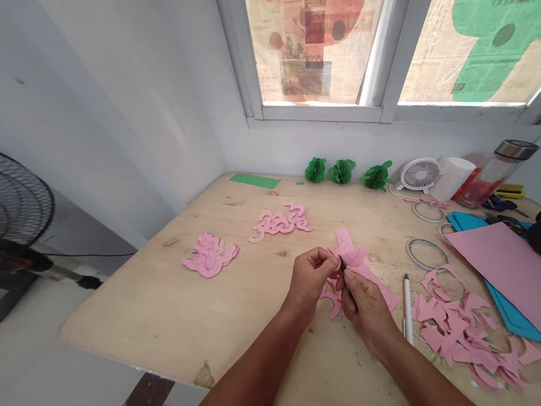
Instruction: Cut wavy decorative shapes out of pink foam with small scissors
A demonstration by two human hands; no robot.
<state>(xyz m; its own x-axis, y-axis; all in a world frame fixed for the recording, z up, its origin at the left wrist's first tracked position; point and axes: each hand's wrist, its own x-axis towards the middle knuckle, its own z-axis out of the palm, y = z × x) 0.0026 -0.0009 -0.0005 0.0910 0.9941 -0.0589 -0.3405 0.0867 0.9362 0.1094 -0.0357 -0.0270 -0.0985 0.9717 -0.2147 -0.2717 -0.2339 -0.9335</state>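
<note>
My left hand (314, 276) pinches a small piece of pink paper (352, 255) over the wooden table. My right hand (363, 303) is closed round dark, slim scissors (343, 266), whose tip meets the paper by the left fingertips; the handles are hidden in my palm. Beneath both hands lie more pink sheets (384, 287) and a few curved cut-outs (332, 303). To the left on the table are a stack of scalloped pink cut-outs (211, 255) and a loose group of wavy pink pieces (282, 222).
Right of my hands lie a white pen (407, 310), a heap of pink scraps (467, 334), tape rolls (427, 254) and pink and blue sheets (511, 268). Along the wall stand green paper flowers (342, 171), a small fan (419, 174) and a bottle (495, 175).
</note>
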